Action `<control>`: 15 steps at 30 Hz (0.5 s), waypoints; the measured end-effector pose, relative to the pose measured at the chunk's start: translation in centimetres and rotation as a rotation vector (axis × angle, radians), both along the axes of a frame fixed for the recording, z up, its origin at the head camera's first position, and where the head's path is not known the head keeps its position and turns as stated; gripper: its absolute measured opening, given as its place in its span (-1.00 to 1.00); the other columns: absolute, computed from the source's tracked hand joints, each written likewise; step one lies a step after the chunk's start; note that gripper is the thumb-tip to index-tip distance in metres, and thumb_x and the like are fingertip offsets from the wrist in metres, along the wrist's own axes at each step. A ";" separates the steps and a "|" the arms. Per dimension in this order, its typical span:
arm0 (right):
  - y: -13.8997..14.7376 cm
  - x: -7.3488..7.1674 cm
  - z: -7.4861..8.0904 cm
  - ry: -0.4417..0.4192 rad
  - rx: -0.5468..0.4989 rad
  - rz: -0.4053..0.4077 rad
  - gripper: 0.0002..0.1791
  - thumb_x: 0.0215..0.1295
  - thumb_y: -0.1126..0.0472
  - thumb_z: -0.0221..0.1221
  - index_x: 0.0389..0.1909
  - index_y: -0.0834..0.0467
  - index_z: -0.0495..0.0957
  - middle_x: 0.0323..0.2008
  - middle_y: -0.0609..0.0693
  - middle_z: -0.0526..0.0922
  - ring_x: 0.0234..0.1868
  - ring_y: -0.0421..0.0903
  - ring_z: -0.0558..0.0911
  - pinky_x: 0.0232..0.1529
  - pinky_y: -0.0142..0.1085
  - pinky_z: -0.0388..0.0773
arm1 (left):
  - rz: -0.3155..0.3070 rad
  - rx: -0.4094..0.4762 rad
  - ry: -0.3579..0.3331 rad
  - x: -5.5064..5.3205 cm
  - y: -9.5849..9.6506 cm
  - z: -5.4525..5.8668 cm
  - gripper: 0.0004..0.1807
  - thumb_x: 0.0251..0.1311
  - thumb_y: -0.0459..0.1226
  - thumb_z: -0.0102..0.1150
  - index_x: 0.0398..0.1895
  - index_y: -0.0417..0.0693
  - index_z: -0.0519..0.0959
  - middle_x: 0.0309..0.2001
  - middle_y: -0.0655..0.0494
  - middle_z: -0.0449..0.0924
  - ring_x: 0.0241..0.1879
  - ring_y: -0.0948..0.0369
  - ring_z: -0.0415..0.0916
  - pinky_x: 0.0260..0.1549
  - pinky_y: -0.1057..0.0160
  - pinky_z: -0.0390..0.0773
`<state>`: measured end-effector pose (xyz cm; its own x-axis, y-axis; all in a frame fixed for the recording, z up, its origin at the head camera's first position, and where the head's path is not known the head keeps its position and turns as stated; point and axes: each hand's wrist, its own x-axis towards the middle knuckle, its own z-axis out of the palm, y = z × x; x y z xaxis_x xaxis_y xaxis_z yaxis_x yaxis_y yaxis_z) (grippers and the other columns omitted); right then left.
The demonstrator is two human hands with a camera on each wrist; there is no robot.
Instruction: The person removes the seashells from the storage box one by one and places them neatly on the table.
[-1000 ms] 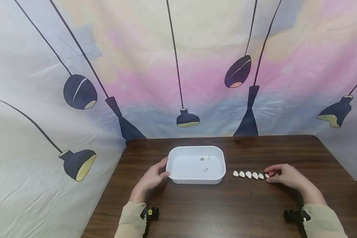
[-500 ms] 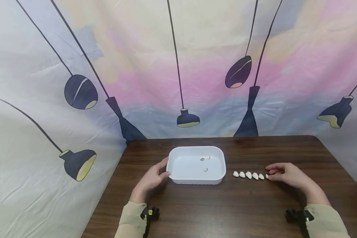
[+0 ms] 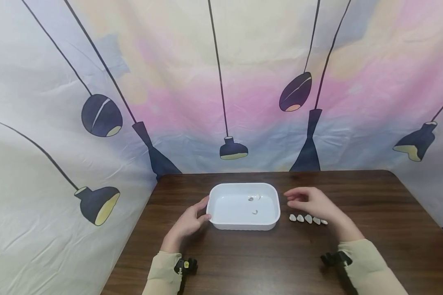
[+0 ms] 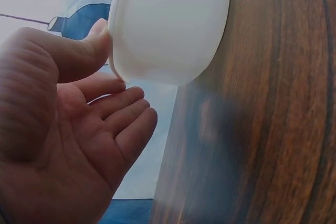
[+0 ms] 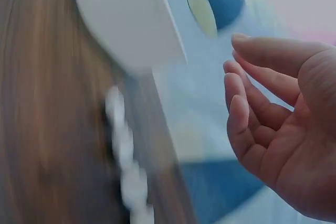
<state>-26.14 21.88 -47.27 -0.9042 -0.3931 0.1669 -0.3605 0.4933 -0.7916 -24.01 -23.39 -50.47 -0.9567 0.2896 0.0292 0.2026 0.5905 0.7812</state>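
A white rectangular tray (image 3: 243, 226) stands on the table, with a few small shell-like pieces (image 3: 250, 199) in it. My left hand (image 3: 186, 223) holds the tray's left end, thumb and index finger at the rim. In the left wrist view, the other fingers of the left hand (image 4: 84, 124) extend below the rim. Off the tray's right side hovers my right hand (image 3: 313, 203), fingers loosely bent. The right wrist view shows nothing between the fingertips of the right hand (image 5: 278, 108). Below it, several small white shell-like pieces (image 3: 308, 219) lie in a row; my forearm may cover its right end.
The dark wooden table (image 3: 251, 262) extends around the tray and row. Behind it hangs a cloth backdrop (image 3: 258, 102) printed with lamps. A black wrist device (image 3: 186, 265) is on the left wrist, another device (image 3: 336, 259) on the right.
My right hand has left the right end of the row of white pieces and moved left and away from me, to beside the tray. The left hand stays at the tray.
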 end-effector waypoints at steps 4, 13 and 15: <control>-4.5 -1.0 0.6 0.018 0.000 0.043 -0.67 0.40 0.19 0.41 0.11 0.24 0.76 -0.06 0.06 0.82 -0.10 -0.11 0.74 -0.09 -0.26 0.69 | 0.000 0.001 0.007 0.0 -0.1 0.0 -0.26 0.49 -0.36 0.24 0.66 -0.23 0.22 0.65 -0.12 0.19 0.63 -0.08 0.13 0.57 -0.16 0.14; -11.7 -3.0 -0.8 0.026 0.268 0.018 -0.73 0.31 0.49 0.31 -0.03 0.24 0.81 -0.11 0.08 0.81 -0.09 -0.02 0.74 -0.01 -0.08 0.72 | -0.006 0.010 0.017 0.2 0.0 -0.1 -0.26 0.49 -0.36 0.24 0.66 -0.23 0.24 0.64 -0.14 0.21 0.62 -0.11 0.15 0.56 -0.20 0.16; -12.5 -3.6 -1.1 0.020 0.323 -0.004 -0.68 0.34 0.54 0.24 -0.01 0.22 0.81 -0.07 0.09 0.81 -0.02 0.04 0.75 0.07 -0.03 0.71 | -0.006 0.006 0.020 0.2 -0.1 0.0 -0.27 0.49 -0.36 0.23 0.65 -0.24 0.23 0.64 -0.15 0.21 0.62 -0.11 0.15 0.56 -0.19 0.16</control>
